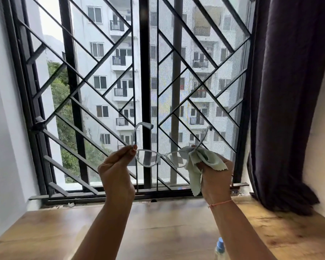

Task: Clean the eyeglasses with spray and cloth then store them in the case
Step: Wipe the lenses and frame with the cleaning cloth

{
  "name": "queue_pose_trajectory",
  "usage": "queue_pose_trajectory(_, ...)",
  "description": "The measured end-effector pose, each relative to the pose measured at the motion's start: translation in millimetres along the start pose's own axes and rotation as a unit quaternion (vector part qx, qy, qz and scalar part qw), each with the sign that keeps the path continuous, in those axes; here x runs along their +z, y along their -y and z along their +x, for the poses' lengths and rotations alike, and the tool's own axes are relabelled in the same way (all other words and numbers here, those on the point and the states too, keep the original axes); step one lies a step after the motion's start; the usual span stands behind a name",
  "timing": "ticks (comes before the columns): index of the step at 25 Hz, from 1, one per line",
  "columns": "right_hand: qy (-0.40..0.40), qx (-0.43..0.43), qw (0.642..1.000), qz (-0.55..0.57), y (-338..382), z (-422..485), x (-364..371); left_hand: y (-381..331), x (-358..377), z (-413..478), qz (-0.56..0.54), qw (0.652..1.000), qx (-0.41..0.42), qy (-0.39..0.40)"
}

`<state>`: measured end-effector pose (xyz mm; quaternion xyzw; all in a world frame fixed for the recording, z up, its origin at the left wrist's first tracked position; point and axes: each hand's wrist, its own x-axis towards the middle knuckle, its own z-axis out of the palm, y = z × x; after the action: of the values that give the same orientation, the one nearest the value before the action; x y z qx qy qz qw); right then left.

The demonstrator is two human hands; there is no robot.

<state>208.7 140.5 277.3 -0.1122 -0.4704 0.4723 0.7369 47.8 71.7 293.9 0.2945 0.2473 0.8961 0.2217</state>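
Wiping seems near its end: the eyeglasses (159, 156), clear-framed with both temples unfolded, are raised before the window, well above the tabletop (158, 231). The left hand (115, 167) pinches 1 hinge; the right hand (217, 173) holds the other through the cloth (199, 166). Spray bottle (219, 247) stands at the near edge. No case is visible, so storing remains.

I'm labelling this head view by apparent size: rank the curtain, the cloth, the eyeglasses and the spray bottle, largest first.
1. curtain
2. eyeglasses and cloth: too close to rank
3. spray bottle, cut off by the frame edge
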Motion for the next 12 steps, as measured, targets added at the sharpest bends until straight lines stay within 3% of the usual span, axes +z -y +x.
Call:
queue_pose_trajectory(5,0.005,0.026,1.000,0.000,-2.6,4.5,-1.1,1.0,-2.7,3.9,0.047,0.998,0.045,0.005)
queue_pose_trajectory(12,0.012,-0.005,1.000,-0.023,-0.9,9.6,-2.0,2.1,-4.6,7.9,0.076,0.993,0.088,0.000)
